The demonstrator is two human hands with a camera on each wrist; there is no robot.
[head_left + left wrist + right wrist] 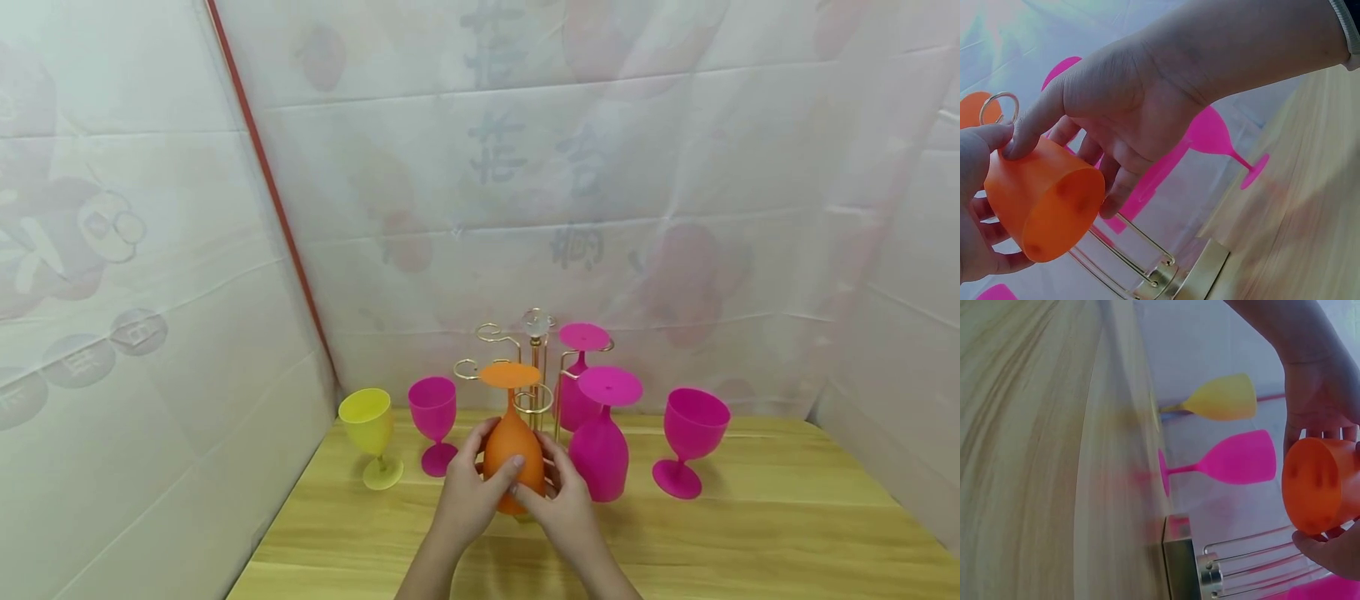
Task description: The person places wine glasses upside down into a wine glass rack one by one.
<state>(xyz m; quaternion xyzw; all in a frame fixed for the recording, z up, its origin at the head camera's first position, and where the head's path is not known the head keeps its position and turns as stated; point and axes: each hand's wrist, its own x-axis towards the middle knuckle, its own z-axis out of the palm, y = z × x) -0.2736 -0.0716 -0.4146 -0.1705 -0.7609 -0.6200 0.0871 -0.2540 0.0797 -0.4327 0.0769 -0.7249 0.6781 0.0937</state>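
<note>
An orange goblet (513, 454) is upside down in front of the gold wire rack (536, 354), foot up and bowl down. My left hand (467, 496) grips the bowl from the left, and my right hand (564, 498) grips it from the right. Both thumbs lie on its near side. A curled wire hook (534, 402) crosses close to the goblet's stem; whether the stem sits inside it I cannot tell. The bowl's open rim faces down, seen in both wrist views. Two magenta goblets hang inverted at the rack's right, the nearer magenta goblet (600, 454) beside my right hand.
A yellow goblet (369, 423) and a magenta goblet (433, 408) stand upright on the wooden table (352, 542) to the left. Another magenta goblet (693, 425) stands at the right. The rack's square base (1204, 272) rests on the table. A white printed curtain (450, 167) hangs behind.
</note>
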